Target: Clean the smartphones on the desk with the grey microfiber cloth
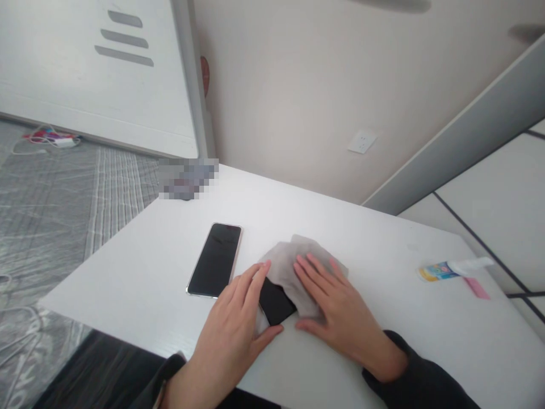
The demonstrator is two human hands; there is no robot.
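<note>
A flat black device [275,304], which looks like a phone, lies on the white table, partly covered by a grey cloth [283,264]. My left hand [234,312] holds it at the left, with fingers along its side and the thumb by its near corner. On top of the cloth, my right hand [336,309] rests flat with its fingers stretched out and somewhat apart. The cloth and both hands hide much of the device. A second phone [216,258], dark-screened in a clear case, lies just left of my left hand.
At the right of the white table [140,267] lie a white-capped bottle [443,271] and a pink slip [477,288]. A blurred-out object [187,179] sits at the far left corner. Beyond are a wall with a socket [363,142] and a white panel [97,96].
</note>
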